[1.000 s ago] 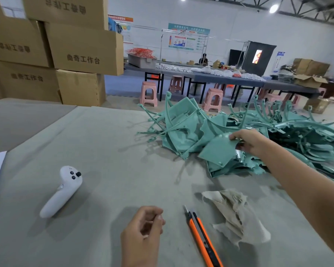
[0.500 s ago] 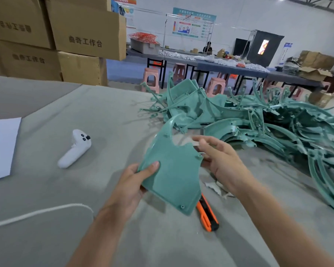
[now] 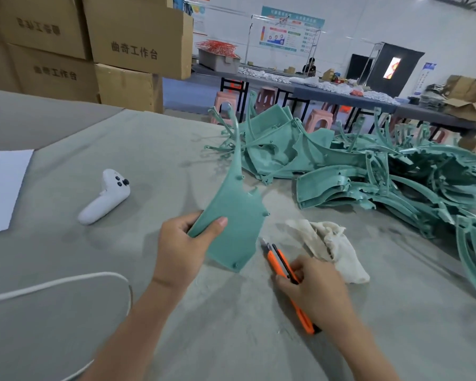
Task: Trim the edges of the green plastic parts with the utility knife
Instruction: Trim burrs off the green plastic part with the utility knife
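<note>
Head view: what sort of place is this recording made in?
Probably a factory workshop: a heap of green plastic parts on the worktable, stacked cardboard boxes, long tables with pink stools behind.

Left grip (image 3: 186, 244) pinching; right grip (image 3: 315, 294) seemingly curled.

Left hand (image 3: 184, 248) gripped one green part (image 3: 234, 215) by its left edge, thumb across the face, the part standing upright over the table (image 3: 121, 149). Right hand (image 3: 316, 295) was curled around the orange knife (image 3: 276, 261), blade end pointing away, just beside a crumpled rag (image 3: 333, 246). A pile (image 3: 382, 182) of green parts lay at far right. A white controller (image 3: 105, 198), paper (image 3: 3, 185) and cord (image 3: 66, 281) lay to the left.
</note>
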